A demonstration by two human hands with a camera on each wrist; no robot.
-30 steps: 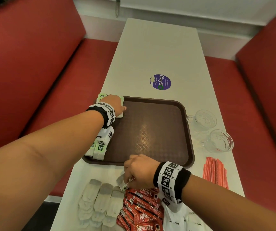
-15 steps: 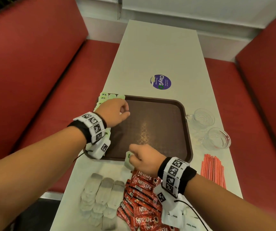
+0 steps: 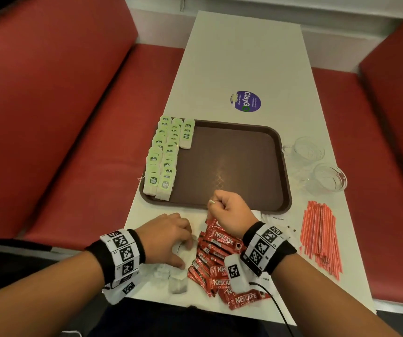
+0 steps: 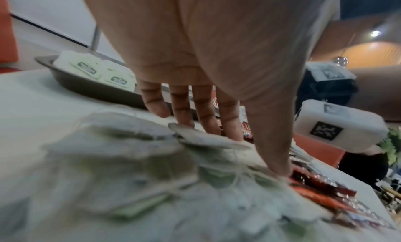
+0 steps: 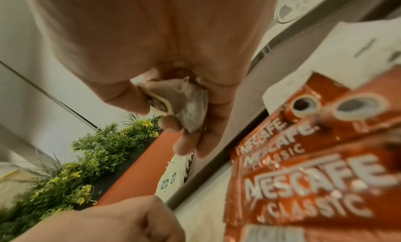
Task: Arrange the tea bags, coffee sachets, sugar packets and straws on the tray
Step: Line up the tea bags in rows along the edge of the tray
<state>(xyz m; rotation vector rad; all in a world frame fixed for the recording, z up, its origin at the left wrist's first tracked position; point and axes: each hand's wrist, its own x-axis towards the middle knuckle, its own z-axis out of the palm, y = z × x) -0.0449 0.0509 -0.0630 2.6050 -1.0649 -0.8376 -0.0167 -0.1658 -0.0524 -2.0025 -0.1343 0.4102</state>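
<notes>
A brown tray (image 3: 234,154) lies mid-table with rows of green-tagged tea bags (image 3: 162,164) along its left side. Loose tea bags (image 3: 177,285) lie by the table's front edge. My left hand (image 3: 183,251) rests on them, fingers (image 4: 206,125) fairly straight and touching one bag, thumb pressed onto the pile. My right hand (image 3: 217,203) hovers at the tray's near rim and pinches a tea bag (image 5: 186,105) between thumb and fingers. Red Nescafe sachets (image 3: 220,242) are heaped under that wrist. White sugar packets (image 3: 277,218) and red straws (image 3: 319,237) lie to the right.
Two glass cups (image 3: 310,152) (image 3: 329,177) stand on the table right of the tray. A purple round sticker (image 3: 245,101) marks the table beyond the tray. Red bench seats run along both long sides.
My left hand has left the tray's left side and come back down onto the loose tea bags. My right hand lifted a tea bag from the pile up to the tray's near rim.
</notes>
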